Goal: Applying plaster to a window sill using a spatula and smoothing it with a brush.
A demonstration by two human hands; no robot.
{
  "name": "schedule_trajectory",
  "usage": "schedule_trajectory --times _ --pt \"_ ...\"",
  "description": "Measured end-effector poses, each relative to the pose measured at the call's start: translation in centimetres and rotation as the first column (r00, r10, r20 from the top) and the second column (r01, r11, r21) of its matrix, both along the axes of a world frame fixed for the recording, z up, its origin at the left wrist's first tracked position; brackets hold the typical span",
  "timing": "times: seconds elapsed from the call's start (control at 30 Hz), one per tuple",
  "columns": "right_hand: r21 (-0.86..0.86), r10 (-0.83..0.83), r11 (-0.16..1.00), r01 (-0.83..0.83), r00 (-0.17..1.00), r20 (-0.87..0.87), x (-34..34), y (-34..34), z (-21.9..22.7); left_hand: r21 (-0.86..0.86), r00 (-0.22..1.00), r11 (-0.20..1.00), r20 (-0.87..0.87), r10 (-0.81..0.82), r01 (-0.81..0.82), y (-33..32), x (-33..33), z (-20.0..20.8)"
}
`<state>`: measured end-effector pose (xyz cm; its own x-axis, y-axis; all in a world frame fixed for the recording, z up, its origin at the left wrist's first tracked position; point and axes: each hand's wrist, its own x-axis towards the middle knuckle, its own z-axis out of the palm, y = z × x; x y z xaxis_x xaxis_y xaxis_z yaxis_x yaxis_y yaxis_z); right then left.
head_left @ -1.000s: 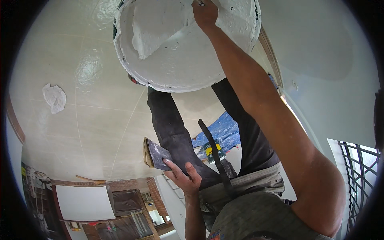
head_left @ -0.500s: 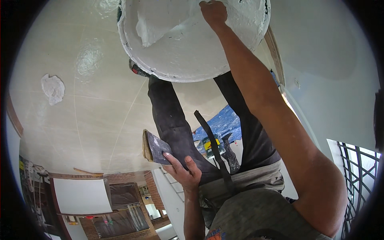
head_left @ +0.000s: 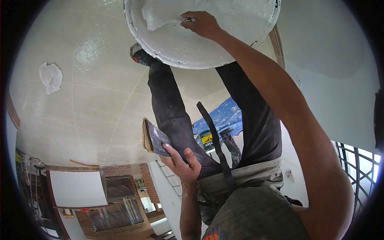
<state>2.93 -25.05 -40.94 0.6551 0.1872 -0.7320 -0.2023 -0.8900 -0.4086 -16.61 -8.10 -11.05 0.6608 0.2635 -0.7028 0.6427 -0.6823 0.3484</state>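
My left hand (head_left: 182,162) grips a folded sheet of sandpaper (head_left: 157,138), dark grey and dusty on one face and tan on the other, in front of my thigh. Over the big round bucket (head_left: 164,60), my right hand (head_left: 202,24) is closed, fingers at the white paste (head_left: 176,46). Something small and dark shows between those fingers, but I cannot make out what it is. A raised ridge of paste (head_left: 154,18) lies just left of them. The bucket's far side is cut off by the upper edge.
A white crumpled scrap (head_left: 51,78) lies on the shiny tiled floor (head_left: 100,88) at left. Between my legs show a blue paint-spattered sheet (head_left: 224,114) and a green-yellow container (head_left: 207,140). A pale wall (head_left: 324,72) stands at right, with a barred window (head_left: 362,164).
My right hand has moved left and nearer to me across the bucket, toward the ridge of paste. My left hand keeps its grip on the sandpaper. The view has shifted slightly.
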Motion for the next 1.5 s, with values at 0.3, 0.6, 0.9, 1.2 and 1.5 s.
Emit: schedule_trajectory --times 0.3,0.6,0.9,1.2,1.5 --pt "-0.233 0.184 0.963 -0.134 0.961 0.204 -1.8 0.7 -2.7 0.015 1.0 1.0 0.004 0.018 -0.018 -0.2 -0.4 0.1" --pt "-0.283 0.178 0.949 -0.138 0.977 0.12 0.9 -0.4 -0.7 0.018 0.999 0.999 -0.027 0.028 -0.027 0.7 -0.3 -0.1" --pt "-0.235 0.163 0.968 -0.088 0.932 0.323 3.9 -3.7 -1.6 0.018 1.0 1.0 0.018 0.021 -0.021 -0.3 -0.2 0.0" --pt "-0.298 0.241 0.933 -0.202 0.966 0.097 4.7 -3.5 -3.4 -0.02 0.998 0.998 0.023 0.064 -0.063 0.3 -0.3 -0.6" --pt "-0.034 0.335 0.942 -0.334 0.933 0.134 5.5 -4.8 -2.9 -0.025 0.998 0.999 0.051 0.03 -0.028 0.0 -0.2 -0.8"
